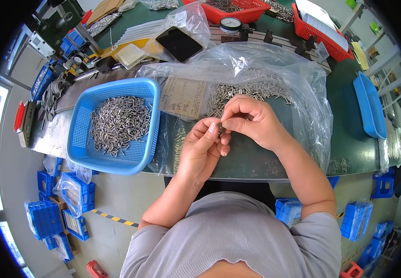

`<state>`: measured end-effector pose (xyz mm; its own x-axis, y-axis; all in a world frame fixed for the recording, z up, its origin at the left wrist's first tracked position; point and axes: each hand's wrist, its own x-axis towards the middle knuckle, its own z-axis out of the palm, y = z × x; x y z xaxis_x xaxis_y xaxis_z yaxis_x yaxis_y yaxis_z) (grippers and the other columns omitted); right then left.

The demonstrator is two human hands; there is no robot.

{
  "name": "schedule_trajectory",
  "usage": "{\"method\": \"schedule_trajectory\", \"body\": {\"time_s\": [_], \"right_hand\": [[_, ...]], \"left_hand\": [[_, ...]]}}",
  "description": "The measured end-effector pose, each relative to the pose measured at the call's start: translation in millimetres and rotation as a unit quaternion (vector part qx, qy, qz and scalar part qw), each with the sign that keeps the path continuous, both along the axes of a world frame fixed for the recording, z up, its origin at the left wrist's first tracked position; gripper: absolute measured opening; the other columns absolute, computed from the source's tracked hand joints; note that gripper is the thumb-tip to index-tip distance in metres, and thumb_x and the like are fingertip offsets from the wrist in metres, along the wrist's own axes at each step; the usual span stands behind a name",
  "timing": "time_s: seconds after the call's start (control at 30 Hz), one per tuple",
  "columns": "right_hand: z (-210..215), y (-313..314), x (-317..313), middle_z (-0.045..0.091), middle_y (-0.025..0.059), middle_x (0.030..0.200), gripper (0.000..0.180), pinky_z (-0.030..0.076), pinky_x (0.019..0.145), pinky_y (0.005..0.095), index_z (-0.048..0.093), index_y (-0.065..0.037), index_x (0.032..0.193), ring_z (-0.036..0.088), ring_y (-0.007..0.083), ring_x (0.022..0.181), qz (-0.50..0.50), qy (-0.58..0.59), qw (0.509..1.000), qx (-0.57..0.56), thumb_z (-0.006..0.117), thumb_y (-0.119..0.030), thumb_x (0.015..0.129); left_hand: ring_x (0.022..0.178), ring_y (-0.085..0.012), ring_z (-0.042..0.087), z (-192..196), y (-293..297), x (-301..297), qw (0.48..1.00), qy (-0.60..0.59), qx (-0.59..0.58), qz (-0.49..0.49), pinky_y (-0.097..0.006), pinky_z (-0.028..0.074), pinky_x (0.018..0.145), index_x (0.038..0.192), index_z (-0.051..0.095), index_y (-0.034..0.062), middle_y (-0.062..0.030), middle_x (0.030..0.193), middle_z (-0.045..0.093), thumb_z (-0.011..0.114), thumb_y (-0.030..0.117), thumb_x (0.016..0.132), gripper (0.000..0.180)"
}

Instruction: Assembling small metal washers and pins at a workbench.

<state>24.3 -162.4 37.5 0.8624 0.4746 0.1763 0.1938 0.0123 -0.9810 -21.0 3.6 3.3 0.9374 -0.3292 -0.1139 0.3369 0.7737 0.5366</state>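
**Fingertips of both hands meet on one small metal pin above the bag**

The fingers [228,124] of the right hand [251,121] are curled in a pinch, thumb against forefinger, and they close on a small metal pin [220,128] at the very spot where the left hand [202,148] brings its own thumb and fingertips up to meet them. So both hands grasp the same tiny piece; it sits between the two sets of fingertips, touching both, and most of it is hidden by them. Its long axis cannot be told for sure; what shows seems to point down and slightly toward the left hand.

Neither hand is nearer: the pin lies right at the joint of the two pinches, the right hand coming at it from above and the right, the left from below.

Just beyond the fingers, further from the person, lies a loose heap of like pins [237,92] inside a clear plastic bag [302,83]. To the left of the fingers, well apart, stands a blue basket [77,148] holding another heap of pins [117,123].
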Motion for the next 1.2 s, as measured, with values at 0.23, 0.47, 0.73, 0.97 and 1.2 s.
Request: {"method": "schedule_trajectory", "body": {"time_s": [0.23,0.47,0.73,0.97,1.2], "right_hand": [[1,1,-1,0.055,0.0003,0.088,0.008,0.043,0.070,0.0219,0.062,-0.005,0.084,0.053,0.0079,0.078,0.008,0.015,0.999,-0.027,0.069,-0.005,0.080],[7,-2,2,0.056,-0.0008,0.089,0.015,0.040,0.067,0.0214,0.062,-0.008,0.084,0.051,0.0071,0.078,0.030,-0.015,0.996,-0.077,0.073,-0.005,0.073],[3,-9,4,0.057,-0.0003,0.085,0.012,0.041,0.068,0.0229,0.064,-0.006,0.085,0.053,0.0079,0.080,0.016,-0.115,0.989,-0.089,0.071,-0.006,0.076],[-7,-16,15,0.059,0.0050,0.083,0.010,0.046,0.070,0.0279,0.065,-0.005,0.085,0.058,0.0197,0.078,-0.190,-0.221,0.904,-0.313,0.067,-0.004,0.076],[-12,-6,17,0.056,0.0032,0.079,0.011,0.047,0.073,0.0364,0.064,-0.011,0.078,0.056,0.0237,0.083,-0.156,-0.333,0.856,-0.364,0.071,-0.010,0.069]], "left_hand": [[0.073,-0.0132,0.054,0,-1,0,1.000,0.005,-0.005,0.008,-0.026,0.044,0.058,0.101,0.057,0.0042,-0.0045,0.083,0.057,0.055,0.018,0.093,0.015],[0.069,-0.0110,0.050,-1,2,3,0.999,-0.009,-0.019,-0.047,-0.024,0.038,0.054,0.095,0.058,0.0040,-0.0030,0.080,0.057,0.059,0.023,0.091,0.019],[0.072,-0.0126,0.052,-2,-1,0,1.000,-0.009,0.001,-0.013,-0.025,0.042,0.059,0.097,0.058,0.0030,-0.0057,0.085,0.060,0.057,0.021,0.092,0.019],[0.078,-0.0141,0.049,0,0,0,1.000,-0.012,-0.017,0.006,-0.024,0.041,0.060,0.102,0.055,0.0009,-0.0104,0.097,0.057,0.054,0.015,0.092,0.017],[0.079,-0.0146,0.049,1,0,0,1.000,-0.009,-0.022,0.010,-0.025,0.041,0.061,0.104,0.055,0.0006,-0.0104,0.097,0.057,0.053,0.013,0.093,0.017]]}}
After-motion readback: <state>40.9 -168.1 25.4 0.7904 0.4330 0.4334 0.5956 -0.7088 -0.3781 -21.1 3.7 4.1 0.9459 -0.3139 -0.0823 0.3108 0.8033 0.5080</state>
